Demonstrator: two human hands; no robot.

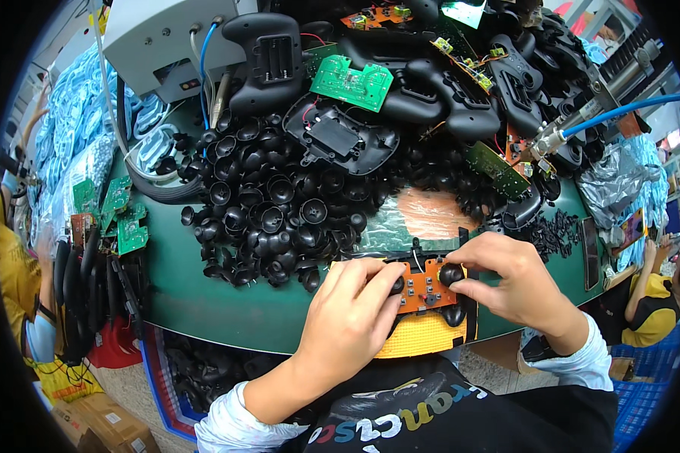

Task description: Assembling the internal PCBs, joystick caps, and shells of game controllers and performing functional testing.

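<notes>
- The rectangular orange circuit board (pixel 431 287) lies over the yellow textured pad (pixel 417 340) at the near edge of the green surface (pixel 264 317), its long axis running roughly from 9 to 3 o'clock, right end tipped slightly toward 2.
- The left hand (pixel 349 313) meets the board's left end, so the board lies at 3 o'clock from its fingers. They are bent around the black round left cap (pixel 397 285); I cannot tell whether they clamp it.
- For the right hand (pixel 515 285), the board lies at 9 o'clock. Its thumb and index fingers are clamped on the glossy black domed right cap (pixel 451 274).
- Neither hand is nearer; both reach the board.
- The heap of black plastic cups (pixel 272 215) spreads at 10 o'clock from the board.
- Multicoloured lettering crosses the black fabric garment (pixel 461 419) at 6 o'clock; the brown cardboard box (pixel 109 423) at 8 bears white labels too small to read.
</notes>
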